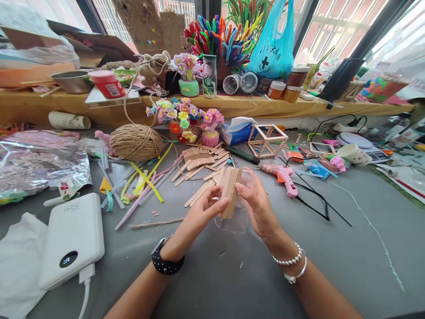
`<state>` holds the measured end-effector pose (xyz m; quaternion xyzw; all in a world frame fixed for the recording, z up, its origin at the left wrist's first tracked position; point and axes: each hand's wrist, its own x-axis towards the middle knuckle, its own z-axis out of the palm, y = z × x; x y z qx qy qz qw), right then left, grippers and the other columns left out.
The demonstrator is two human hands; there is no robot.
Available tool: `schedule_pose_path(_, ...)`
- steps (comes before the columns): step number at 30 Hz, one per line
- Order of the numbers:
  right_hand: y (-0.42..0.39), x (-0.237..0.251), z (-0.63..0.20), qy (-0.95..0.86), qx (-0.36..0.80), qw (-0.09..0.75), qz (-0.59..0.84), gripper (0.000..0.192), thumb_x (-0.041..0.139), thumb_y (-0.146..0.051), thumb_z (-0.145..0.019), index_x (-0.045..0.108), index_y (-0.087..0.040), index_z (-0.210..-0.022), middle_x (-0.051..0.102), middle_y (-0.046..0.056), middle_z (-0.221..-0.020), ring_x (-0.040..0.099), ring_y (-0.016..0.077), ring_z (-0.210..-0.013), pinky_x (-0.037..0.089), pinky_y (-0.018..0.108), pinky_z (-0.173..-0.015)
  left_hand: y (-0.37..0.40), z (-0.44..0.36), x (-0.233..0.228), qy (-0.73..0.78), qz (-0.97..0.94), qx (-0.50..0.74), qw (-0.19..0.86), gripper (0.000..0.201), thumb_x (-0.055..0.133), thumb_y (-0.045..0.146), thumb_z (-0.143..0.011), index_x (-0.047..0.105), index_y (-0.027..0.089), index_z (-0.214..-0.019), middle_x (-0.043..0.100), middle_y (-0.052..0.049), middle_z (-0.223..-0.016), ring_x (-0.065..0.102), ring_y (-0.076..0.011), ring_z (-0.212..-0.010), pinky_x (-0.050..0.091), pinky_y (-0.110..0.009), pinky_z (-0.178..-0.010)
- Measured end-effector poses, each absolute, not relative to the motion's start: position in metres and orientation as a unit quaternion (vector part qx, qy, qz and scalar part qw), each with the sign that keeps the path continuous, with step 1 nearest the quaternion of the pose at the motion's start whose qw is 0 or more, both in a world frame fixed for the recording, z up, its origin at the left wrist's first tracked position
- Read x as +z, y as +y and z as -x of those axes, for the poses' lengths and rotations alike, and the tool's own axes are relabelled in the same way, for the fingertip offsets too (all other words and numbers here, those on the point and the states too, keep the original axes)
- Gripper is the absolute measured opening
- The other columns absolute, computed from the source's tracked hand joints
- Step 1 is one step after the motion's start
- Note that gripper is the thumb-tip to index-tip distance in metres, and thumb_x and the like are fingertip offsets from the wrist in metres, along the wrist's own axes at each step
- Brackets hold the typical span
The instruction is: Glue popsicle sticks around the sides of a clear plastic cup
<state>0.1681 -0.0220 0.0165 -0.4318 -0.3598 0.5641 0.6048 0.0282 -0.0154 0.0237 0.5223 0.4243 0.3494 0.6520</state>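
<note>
Both hands hold up a clear plastic cup (pixel 232 225) with wooden craft sticks (pixel 229 199) lying along its side. My left hand (pixel 207 206) is closed on the left edge of the sticks, thumb across them. On the other side my right hand (pixel 257 199) grips the cup, its thumb at the sticks' right edge. How the sticks are fixed to the cup cannot be made out. Just behind the hands lies a pile of loose craft sticks (pixel 199 159). A pink hot glue gun (pixel 282 177) rests to the right of my right hand.
A white power bank (pixel 75 235) with a cable lies at the left front. Behind are a ball of twine (pixel 137 141), pipe-cleaner flowers (pixel 179 115), a tissue pack (pixel 241 130) and a stick frame (pixel 267 141). The glue gun's black cord (pixel 312 206) curls on the right.
</note>
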Motion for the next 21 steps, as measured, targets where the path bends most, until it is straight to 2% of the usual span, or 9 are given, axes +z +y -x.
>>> schedule_pose_path(4, -0.022, 0.017, -0.167, -0.355, 0.569, 0.603, 0.433, 0.057, 0.064, -0.037, -0.071, 0.038, -0.027, -0.121, 0.053, 0.005, -0.120, 0.054, 0.0213, -0.106, 0.045, 0.038, -0.089, -0.015, -0.030, 0.018, 0.425, -0.528, 0.344, 0.651, 0.050, 0.057, 0.046, -0.073, 0.049, 0.018, -0.114, 0.052, -0.010, -0.117, 0.055, -0.0227, -0.099, 0.046, -0.031, -0.075)
schedule_pose_path(21, -0.022, 0.014, -0.166, -0.345, 0.571, 0.608, 0.430, 0.059, 0.064, -0.036, -0.072, 0.035, -0.027, -0.122, 0.050, 0.005, -0.124, 0.056, 0.0199, -0.104, 0.042, 0.038, -0.092, -0.015, -0.035, 0.007, 0.430, -0.512, 0.348, 0.657, 0.054, 0.059, 0.047, -0.071, 0.045, 0.016, -0.112, 0.051, -0.011, -0.114, 0.054, -0.0214, -0.097, 0.047, -0.029, -0.072)
